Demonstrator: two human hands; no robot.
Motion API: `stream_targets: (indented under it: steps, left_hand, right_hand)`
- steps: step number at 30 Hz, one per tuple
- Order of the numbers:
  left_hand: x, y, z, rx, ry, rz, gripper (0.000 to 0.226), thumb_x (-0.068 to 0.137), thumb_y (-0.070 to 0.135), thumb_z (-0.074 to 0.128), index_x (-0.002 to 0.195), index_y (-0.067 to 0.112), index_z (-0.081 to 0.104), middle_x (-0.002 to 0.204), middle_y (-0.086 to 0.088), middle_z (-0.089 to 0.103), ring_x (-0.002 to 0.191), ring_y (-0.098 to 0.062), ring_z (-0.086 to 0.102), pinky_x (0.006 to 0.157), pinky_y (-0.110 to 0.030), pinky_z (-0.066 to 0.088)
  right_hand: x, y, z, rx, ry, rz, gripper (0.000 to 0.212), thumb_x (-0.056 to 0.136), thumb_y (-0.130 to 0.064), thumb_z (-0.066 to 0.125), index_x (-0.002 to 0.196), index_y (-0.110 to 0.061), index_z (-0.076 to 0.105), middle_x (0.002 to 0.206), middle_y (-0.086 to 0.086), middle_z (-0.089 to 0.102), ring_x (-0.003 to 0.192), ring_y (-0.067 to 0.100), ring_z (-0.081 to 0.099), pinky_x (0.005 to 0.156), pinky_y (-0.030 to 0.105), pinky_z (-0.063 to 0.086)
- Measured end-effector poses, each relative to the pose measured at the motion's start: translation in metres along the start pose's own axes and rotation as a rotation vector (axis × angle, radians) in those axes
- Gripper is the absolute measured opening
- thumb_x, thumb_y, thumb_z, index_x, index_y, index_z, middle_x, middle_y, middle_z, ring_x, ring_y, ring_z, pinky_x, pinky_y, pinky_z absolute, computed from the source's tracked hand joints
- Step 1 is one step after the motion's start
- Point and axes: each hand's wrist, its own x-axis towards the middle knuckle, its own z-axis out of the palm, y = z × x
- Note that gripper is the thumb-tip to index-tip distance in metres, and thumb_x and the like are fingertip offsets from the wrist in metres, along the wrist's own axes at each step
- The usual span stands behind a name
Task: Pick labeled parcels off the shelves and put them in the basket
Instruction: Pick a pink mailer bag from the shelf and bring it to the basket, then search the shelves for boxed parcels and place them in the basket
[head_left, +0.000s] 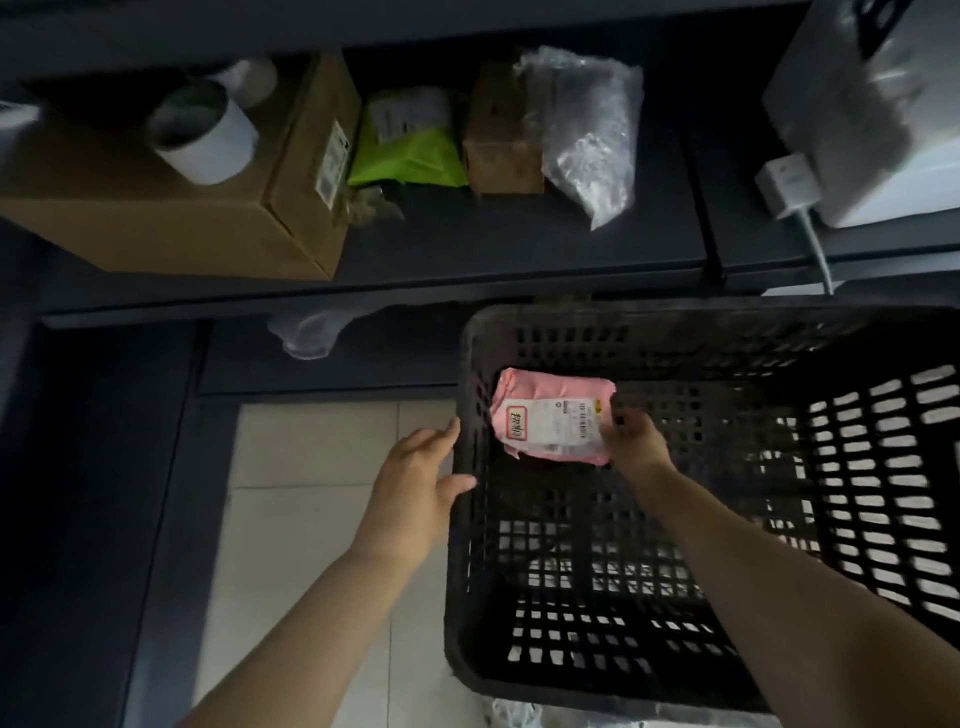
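A pink parcel (553, 415) with a white label is inside the black slatted basket (675, 332), near its far left corner. My right hand (636, 441) reaches into the basket and grips the parcel's right edge. My left hand (415, 483) rests against the outside of the basket's left wall, fingers relaxed. On the dark shelf (519, 249) above lie a green parcel (410, 150) with a label, a small brown box (501, 140) and a clear bubble-wrap bag (592, 130).
A large cardboard box (171, 208) with a white tape roll (202, 135) on top fills the shelf's left. A white device (872, 104) with a plug and cable (795, 182) sits at right. A lower shelf holds a clear bag (311, 332). Pale floor tiles lie below.
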Motion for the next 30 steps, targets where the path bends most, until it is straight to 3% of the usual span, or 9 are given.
stream_targets:
  steps: [2, 5, 7, 9, 12, 14, 19, 24, 30]
  left_hand:
    - [0.001, -0.002, 0.0, 0.006, 0.007, 0.016, 0.062, 0.087, 0.018, 0.065, 0.143, 0.016, 0.037, 0.128, -0.001, 0.052, 0.122, -0.016, 0.045, 0.1, -0.014, 0.025]
    - [0.001, -0.003, -0.001, 0.043, 0.003, 0.009, 0.063, 0.087, 0.019, 0.065, 0.143, 0.015, 0.037, 0.126, -0.003, 0.053, 0.121, -0.017, 0.046, 0.1, -0.017, 0.029]
    - [0.0, -0.001, -0.002, 0.075, -0.005, -0.002, 0.064, 0.088, 0.022, 0.063, 0.145, 0.017, 0.033, 0.127, -0.003, 0.053, 0.121, -0.018, 0.045, 0.102, -0.022, 0.031]
    - [-0.006, 0.004, -0.004, 0.126, -0.022, -0.014, 0.066, 0.091, 0.03, 0.059, 0.148, 0.021, 0.027, 0.131, -0.002, 0.049, 0.124, -0.018, 0.041, 0.102, -0.026, 0.033]
    - [-0.028, 0.013, -0.016, 0.206, -0.058, -0.055, 0.067, 0.093, 0.042, 0.05, 0.15, 0.024, 0.019, 0.141, -0.001, 0.04, 0.13, -0.018, 0.036, 0.102, -0.03, 0.037]
    - [-0.045, 0.019, -0.037, 0.277, -0.052, -0.056, 0.063, 0.095, 0.045, 0.045, 0.149, 0.024, 0.021, 0.144, 0.001, 0.037, 0.131, -0.018, 0.035, 0.102, -0.03, 0.039]
    - [-0.095, 0.039, -0.135, 0.372, 0.097, -0.041, 0.054, 0.097, 0.039, 0.045, 0.146, 0.023, 0.031, 0.144, 0.001, 0.039, 0.126, -0.018, 0.041, 0.098, -0.028, 0.041]
    - [-0.186, 0.048, -0.248, 0.356, 0.355, -0.102, 0.05, 0.096, 0.036, 0.047, 0.143, 0.023, 0.038, 0.139, 0.004, 0.041, 0.123, -0.018, 0.042, 0.093, -0.031, 0.043]
    - [-0.358, 0.024, -0.362, 0.427, 0.586, -0.29, 0.05, 0.094, 0.036, 0.048, 0.142, 0.025, 0.037, 0.143, 0.006, 0.036, 0.126, -0.018, 0.04, 0.101, -0.034, 0.039]
  right_hand:
    - [0.003, 0.007, 0.002, -0.022, -0.037, -0.003, 0.055, 0.086, -0.032, 0.061, 0.136, -0.014, 0.046, 0.129, 0.016, 0.052, 0.111, 0.034, 0.056, 0.08, 0.032, 0.042]
    - [-0.016, 0.0, -0.003, -0.001, -0.071, -0.034, 0.05, 0.088, -0.02, 0.062, 0.135, -0.011, 0.046, 0.123, 0.007, 0.057, 0.113, 0.03, 0.057, 0.082, 0.031, 0.043]
    - [-0.028, -0.007, -0.008, -0.024, -0.113, -0.051, 0.051, 0.09, -0.015, 0.062, 0.137, -0.01, 0.044, 0.13, 0.01, 0.056, 0.117, 0.029, 0.055, 0.09, 0.033, 0.044]
    - [-0.039, -0.015, -0.017, -0.055, -0.148, -0.053, 0.053, 0.09, -0.016, 0.062, 0.139, -0.012, 0.043, 0.135, 0.012, 0.053, 0.118, 0.029, 0.055, 0.088, 0.031, 0.046]
    - [-0.07, -0.041, -0.037, -0.307, -0.18, -0.083, 0.053, 0.092, -0.019, 0.058, 0.141, -0.011, 0.039, 0.136, 0.012, 0.052, 0.118, 0.028, 0.054, 0.072, 0.018, 0.036]
    - [-0.097, -0.063, -0.052, -0.523, -0.18, -0.159, 0.051, 0.092, -0.021, 0.055, 0.14, -0.012, 0.039, 0.134, 0.013, 0.053, 0.117, 0.029, 0.054, 0.077, 0.021, 0.04]
    - [-0.181, -0.145, -0.083, -0.864, -0.215, -0.405, 0.052, 0.093, -0.019, 0.049, 0.143, -0.016, 0.035, 0.141, 0.013, 0.041, 0.128, 0.03, 0.043, 0.102, 0.033, 0.041]
    - [-0.301, -0.257, -0.075, -0.963, -0.275, -0.748, 0.056, 0.094, -0.024, 0.05, 0.146, -0.02, 0.03, 0.146, 0.011, 0.034, 0.13, 0.03, 0.039, 0.104, 0.032, 0.038]
    - [-0.495, -0.353, -0.013, -1.054, -0.42, -1.212, 0.06, 0.094, -0.037, 0.051, 0.147, -0.021, 0.027, 0.15, 0.006, 0.032, 0.135, 0.025, 0.033, 0.11, 0.035, 0.032]
